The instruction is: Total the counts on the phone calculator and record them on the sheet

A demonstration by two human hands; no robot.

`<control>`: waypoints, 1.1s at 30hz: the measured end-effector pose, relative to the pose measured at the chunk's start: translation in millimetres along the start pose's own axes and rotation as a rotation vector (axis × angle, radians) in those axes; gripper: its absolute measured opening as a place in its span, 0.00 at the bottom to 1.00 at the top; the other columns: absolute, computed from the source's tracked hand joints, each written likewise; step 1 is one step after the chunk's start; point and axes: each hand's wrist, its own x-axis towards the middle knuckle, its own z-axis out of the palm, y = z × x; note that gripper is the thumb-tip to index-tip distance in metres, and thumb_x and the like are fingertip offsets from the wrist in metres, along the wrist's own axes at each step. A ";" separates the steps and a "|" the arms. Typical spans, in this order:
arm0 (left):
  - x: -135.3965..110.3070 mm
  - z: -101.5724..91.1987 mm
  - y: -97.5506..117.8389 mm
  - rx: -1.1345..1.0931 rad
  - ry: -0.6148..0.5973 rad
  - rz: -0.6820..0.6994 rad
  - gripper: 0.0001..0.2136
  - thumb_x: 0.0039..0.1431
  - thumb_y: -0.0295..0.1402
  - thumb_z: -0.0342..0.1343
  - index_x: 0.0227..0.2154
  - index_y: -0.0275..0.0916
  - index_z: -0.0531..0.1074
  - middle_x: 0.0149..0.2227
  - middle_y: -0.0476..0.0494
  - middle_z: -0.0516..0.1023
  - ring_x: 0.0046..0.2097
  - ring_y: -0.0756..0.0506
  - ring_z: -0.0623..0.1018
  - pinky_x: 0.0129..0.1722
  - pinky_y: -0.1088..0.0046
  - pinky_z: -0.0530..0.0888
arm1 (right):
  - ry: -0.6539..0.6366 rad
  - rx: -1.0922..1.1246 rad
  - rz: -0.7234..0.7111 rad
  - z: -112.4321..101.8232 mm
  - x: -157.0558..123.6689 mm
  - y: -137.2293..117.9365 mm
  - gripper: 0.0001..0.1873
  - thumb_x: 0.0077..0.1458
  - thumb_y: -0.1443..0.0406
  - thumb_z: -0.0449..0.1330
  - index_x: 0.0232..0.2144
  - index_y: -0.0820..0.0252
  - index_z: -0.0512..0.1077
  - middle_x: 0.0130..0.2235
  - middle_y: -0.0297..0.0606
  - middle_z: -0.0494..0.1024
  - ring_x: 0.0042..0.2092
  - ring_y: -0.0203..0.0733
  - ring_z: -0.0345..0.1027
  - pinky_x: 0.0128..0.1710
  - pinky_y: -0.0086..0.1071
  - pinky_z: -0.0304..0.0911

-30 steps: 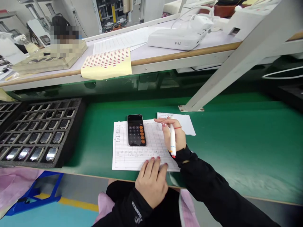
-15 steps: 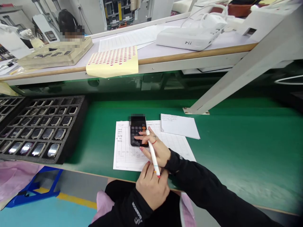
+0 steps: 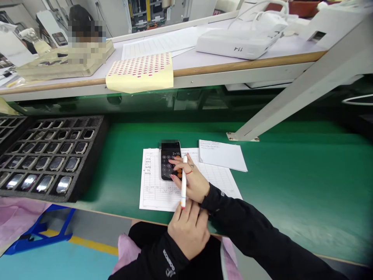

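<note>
My right hand (image 3: 194, 179) has a white pen (image 3: 183, 184) held between its fingers, and its fingertips are over the lower keys of a black smartphone (image 3: 170, 169). A calculator is on the phone's screen, with "2÷15" on its display. Beneath the phone lies a printed form (image 3: 154, 198) with a table and handwritten entries. My left hand (image 3: 189, 231) rests palm down at the bench's front edge, fingers loosely extended onto the paper's lower edge, close under the pen's red-tipped end. It holds nothing that I can see.
A folded white paper (image 3: 223, 155) overlaps the form's upper right. Black foam trays (image 3: 78, 182) with watch-like parts stand at left. A metal post (image 3: 276, 101) supports the shelf (image 3: 204, 71), which carries a yellow sticker sheet (image 3: 140, 76) and a white box (image 3: 230, 43). Another person (image 3: 81, 23) is beyond.
The calculator display has gone from "2÷" to "2÷15". My right fingers have shifted on the keys, and the pen has swung more upright, its lower end moving left. My left hand is nearly still.
</note>
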 end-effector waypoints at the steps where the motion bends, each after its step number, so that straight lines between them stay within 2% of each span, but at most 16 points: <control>1: -0.3 0.3 0.0 -0.001 -0.001 0.001 0.14 0.57 0.33 0.50 0.44 0.39 0.73 0.51 0.43 0.74 0.55 0.43 0.70 0.56 0.65 0.63 | -0.009 -0.011 0.004 0.6 0.7 0.4 0.10 0.55 0.66 0.57 0.39 0.56 0.59 0.49 0.48 0.76 0.57 0.51 0.63 0.61 0.63 0.44; 4: 0.2 -0.2 0.1 0.005 -0.003 -0.001 0.14 0.57 0.33 0.50 0.44 0.38 0.73 0.52 0.43 0.74 0.56 0.43 0.70 0.57 0.65 0.62 | -0.010 -0.014 0.012 -0.6 1.6 0.9 0.09 0.55 0.66 0.56 0.38 0.56 0.60 0.48 0.47 0.76 0.58 0.51 0.63 0.61 0.63 0.44; 11: 2.8 -3.5 -1.2 0.013 0.000 0.029 0.18 0.56 0.33 0.52 0.50 0.38 0.72 0.51 0.43 0.74 0.55 0.42 0.70 0.59 0.64 0.62 | 0.150 0.014 0.070 -21.1 -13.0 0.2 0.07 0.57 0.68 0.55 0.38 0.54 0.61 0.41 0.41 0.80 0.51 0.47 0.71 0.61 0.60 0.47; 15: 2.8 -2.2 -1.8 0.015 0.002 0.031 0.17 0.56 0.33 0.50 0.47 0.35 0.73 0.52 0.42 0.74 0.56 0.42 0.70 0.59 0.65 0.63 | 0.110 0.044 0.021 -29.1 -25.8 -2.9 0.08 0.56 0.69 0.54 0.39 0.55 0.62 0.42 0.41 0.80 0.51 0.46 0.71 0.63 0.58 0.46; 19: 3.7 -1.1 -1.6 0.020 0.029 0.024 0.16 0.56 0.34 0.51 0.46 0.35 0.73 0.51 0.42 0.75 0.54 0.42 0.72 0.58 0.66 0.65 | -0.004 0.011 -0.025 -31.5 -31.1 -4.4 0.07 0.55 0.69 0.55 0.37 0.55 0.63 0.43 0.40 0.80 0.54 0.46 0.68 0.63 0.58 0.45; 22: 4.3 -1.8 -1.1 0.017 0.035 0.022 0.17 0.56 0.33 0.51 0.47 0.36 0.73 0.51 0.43 0.75 0.55 0.43 0.72 0.57 0.65 0.65 | 0.017 0.025 -0.003 -31.9 -32.5 -3.4 0.04 0.57 0.69 0.54 0.36 0.55 0.63 0.42 0.40 0.81 0.54 0.46 0.68 0.61 0.56 0.49; 25: 4.0 -2.9 -0.8 0.005 0.010 0.022 0.18 0.56 0.33 0.50 0.49 0.37 0.72 0.53 0.44 0.74 0.56 0.43 0.70 0.58 0.65 0.64 | 0.110 0.109 0.155 -32.5 -36.6 -4.5 0.03 0.60 0.66 0.52 0.35 0.55 0.66 0.39 0.40 0.81 0.49 0.45 0.72 0.58 0.51 0.57; 28: 3.2 -2.8 -0.8 0.002 0.002 0.023 0.19 0.57 0.33 0.50 0.51 0.37 0.71 0.55 0.44 0.72 0.58 0.43 0.69 0.60 0.65 0.62 | 0.112 0.287 0.412 -34.0 -43.1 -9.7 0.12 0.62 0.58 0.49 0.34 0.56 0.69 0.34 0.40 0.81 0.39 0.43 0.76 0.44 0.40 0.70; 30: 2.6 -2.0 -1.0 0.004 0.003 0.018 0.19 0.57 0.33 0.50 0.52 0.37 0.70 0.56 0.44 0.71 0.58 0.43 0.68 0.60 0.65 0.62 | 0.122 0.443 0.527 -35.6 -47.3 -13.7 0.20 0.63 0.52 0.46 0.33 0.58 0.70 0.30 0.40 0.80 0.31 0.41 0.75 0.34 0.35 0.71; 33: 2.1 -0.8 -1.5 0.008 0.001 0.015 0.20 0.57 0.33 0.50 0.53 0.38 0.70 0.56 0.45 0.71 0.59 0.43 0.68 0.60 0.65 0.62 | 0.166 0.564 0.604 -38.4 -52.5 -16.7 0.30 0.62 0.48 0.41 0.31 0.60 0.74 0.28 0.41 0.78 0.27 0.38 0.71 0.30 0.33 0.70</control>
